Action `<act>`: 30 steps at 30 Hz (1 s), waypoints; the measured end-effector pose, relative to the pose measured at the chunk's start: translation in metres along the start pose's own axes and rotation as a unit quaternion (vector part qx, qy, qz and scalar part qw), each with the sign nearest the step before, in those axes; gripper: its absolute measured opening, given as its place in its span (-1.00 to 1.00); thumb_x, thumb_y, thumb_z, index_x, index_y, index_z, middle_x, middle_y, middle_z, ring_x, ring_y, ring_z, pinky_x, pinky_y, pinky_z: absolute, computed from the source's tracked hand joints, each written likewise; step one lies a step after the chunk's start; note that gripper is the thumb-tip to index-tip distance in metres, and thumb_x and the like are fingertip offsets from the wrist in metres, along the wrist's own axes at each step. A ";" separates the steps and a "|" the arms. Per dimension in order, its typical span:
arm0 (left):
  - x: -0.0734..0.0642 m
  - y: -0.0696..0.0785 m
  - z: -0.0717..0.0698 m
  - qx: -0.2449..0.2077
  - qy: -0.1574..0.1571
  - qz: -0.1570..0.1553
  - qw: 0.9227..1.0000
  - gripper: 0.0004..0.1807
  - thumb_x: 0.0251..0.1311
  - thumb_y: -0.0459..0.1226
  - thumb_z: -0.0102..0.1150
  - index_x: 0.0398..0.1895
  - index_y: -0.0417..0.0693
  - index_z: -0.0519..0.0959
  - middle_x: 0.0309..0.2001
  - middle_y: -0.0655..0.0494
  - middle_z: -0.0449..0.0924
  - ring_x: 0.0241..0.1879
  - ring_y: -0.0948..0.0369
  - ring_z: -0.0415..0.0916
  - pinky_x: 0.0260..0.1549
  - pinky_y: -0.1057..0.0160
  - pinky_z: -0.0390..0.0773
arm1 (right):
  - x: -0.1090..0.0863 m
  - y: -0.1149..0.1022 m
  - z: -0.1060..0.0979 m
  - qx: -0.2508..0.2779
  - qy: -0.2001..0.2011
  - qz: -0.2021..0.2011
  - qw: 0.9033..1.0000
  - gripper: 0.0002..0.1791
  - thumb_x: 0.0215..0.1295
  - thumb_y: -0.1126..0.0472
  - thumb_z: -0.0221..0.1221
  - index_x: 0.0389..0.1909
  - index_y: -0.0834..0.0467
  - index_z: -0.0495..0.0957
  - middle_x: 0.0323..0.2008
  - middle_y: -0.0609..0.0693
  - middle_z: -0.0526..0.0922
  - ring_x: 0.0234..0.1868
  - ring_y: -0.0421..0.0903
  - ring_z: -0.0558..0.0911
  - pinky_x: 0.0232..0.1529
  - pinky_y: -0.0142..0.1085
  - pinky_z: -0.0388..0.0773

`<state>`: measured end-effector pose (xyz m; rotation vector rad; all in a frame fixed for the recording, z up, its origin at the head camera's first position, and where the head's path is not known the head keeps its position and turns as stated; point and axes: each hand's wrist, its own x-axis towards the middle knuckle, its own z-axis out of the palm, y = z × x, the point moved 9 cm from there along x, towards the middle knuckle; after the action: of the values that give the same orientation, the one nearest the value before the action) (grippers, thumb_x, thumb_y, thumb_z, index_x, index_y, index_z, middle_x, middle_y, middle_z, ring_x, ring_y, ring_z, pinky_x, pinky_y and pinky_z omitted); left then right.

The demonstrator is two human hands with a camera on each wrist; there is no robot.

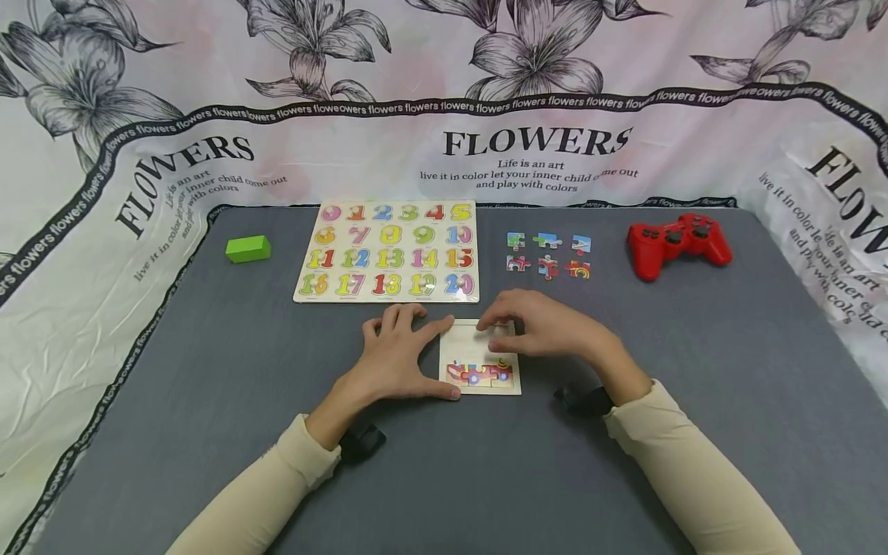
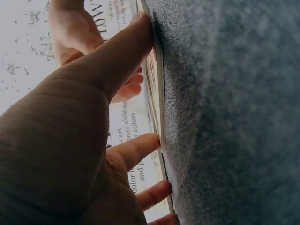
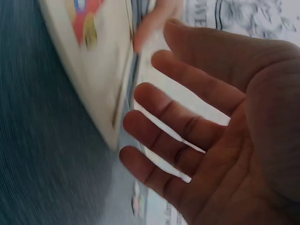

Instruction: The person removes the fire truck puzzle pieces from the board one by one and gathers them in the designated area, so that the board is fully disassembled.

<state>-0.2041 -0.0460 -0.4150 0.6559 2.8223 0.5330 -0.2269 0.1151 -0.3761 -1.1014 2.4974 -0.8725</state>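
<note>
My left hand point(image 1: 395, 358) steadies a small wooden puzzle board point(image 1: 479, 391) at its left side, thumb at the near corner and index finger at the far corner. Its other fingers spread on the grey cloth beyond; in the left wrist view the thumb point(image 2: 126, 47) lies on the board's edge. Joined puzzle pieces point(image 1: 479, 375) with a red car picture lie along the board's near side; the far part shows bare wood. My right hand point(image 1: 548, 324) hovers over that bare part with nothing in it, its fingers point(image 3: 164, 101) loosely bent and apart.
Several loose puzzle pieces point(image 1: 547, 267) lie in two rows beyond the right hand. A number board point(image 1: 301, 297) lies behind the left hand. A green block point(image 1: 247, 249) is at the far left, a red game controller point(image 1: 676, 243) at the far right.
</note>
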 end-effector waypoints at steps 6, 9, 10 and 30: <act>0.001 0.001 -0.001 -0.001 -0.008 0.003 1.000 0.21 -0.26 0.42 0.49 0.56 0.37 0.25 0.51 -0.10 0.08 0.47 -0.09 -0.04 0.22 -0.32 0.02 | 0.007 -0.011 0.025 -0.008 -0.046 -0.001 0.999 -0.63 0.20 0.13 0.43 0.06 0.01 0.73 -0.18 -0.03 0.62 -0.13 -0.07 0.44 -0.08 -0.22 0.38; 0.000 0.000 -0.001 -0.001 -0.008 0.001 1.000 0.21 -0.27 0.41 0.49 0.56 0.37 0.25 0.51 -0.09 0.08 0.47 -0.09 -0.03 0.22 -0.32 0.02 | 0.009 -0.015 0.032 -0.017 -0.047 -0.001 0.999 -0.60 0.20 0.15 0.44 0.08 0.01 0.73 -0.20 -0.03 0.61 -0.19 -0.11 0.40 -0.14 -0.26 0.33; 0.000 0.000 -0.001 -0.002 -0.008 0.001 1.000 0.20 -0.27 0.41 0.50 0.56 0.37 0.26 0.51 -0.10 0.09 0.47 -0.09 -0.03 0.22 -0.32 0.03 | 0.010 -0.016 0.034 -0.022 -0.045 -0.001 0.999 -0.60 0.20 0.17 0.43 0.09 0.01 0.73 -0.21 -0.04 0.61 -0.20 -0.13 0.39 -0.15 -0.27 0.33; 0.000 0.000 0.000 -0.004 -0.007 0.004 1.000 0.22 -0.27 0.40 0.51 0.57 0.34 0.25 0.51 -0.09 0.08 0.46 -0.09 -0.01 0.23 -0.33 0.01 | 0.013 -0.029 0.041 -0.065 -0.018 -0.040 0.997 -0.72 0.16 0.30 0.40 -0.08 0.05 0.75 -0.22 -0.05 0.64 -0.14 -0.13 0.50 -0.03 -0.17 0.43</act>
<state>-0.2043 -0.0461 -0.4150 0.6668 2.8041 0.5375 -0.1996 0.0729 -0.3902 -1.2559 2.5254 -0.7117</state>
